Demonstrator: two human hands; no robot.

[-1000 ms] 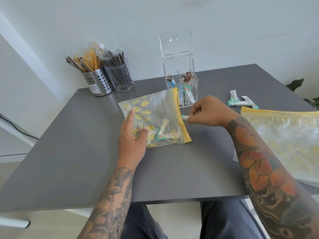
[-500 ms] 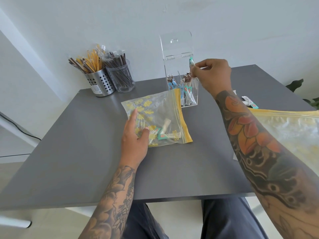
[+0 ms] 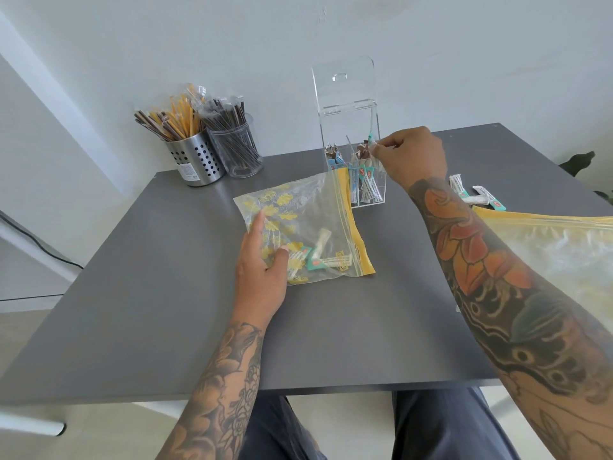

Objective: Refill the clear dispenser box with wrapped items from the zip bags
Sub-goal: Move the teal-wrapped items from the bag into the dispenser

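Right hand (image 3: 411, 156) at 1 o'clock, fingers pinching teal-ended wrapped item (image 3: 374, 144), held upright at open top of clear dispenser box (image 3: 351, 127) — likely so it slots in alongside those inside. Box lid stands raised, access free. Left hand (image 3: 262, 260) at centre, fingers straight, pressing zip bag (image 3: 305, 227) flat to table (image 3: 132, 277), probably to steady it; few items remain inside. Second zip bag (image 3: 564, 247) at 3 o'clock.
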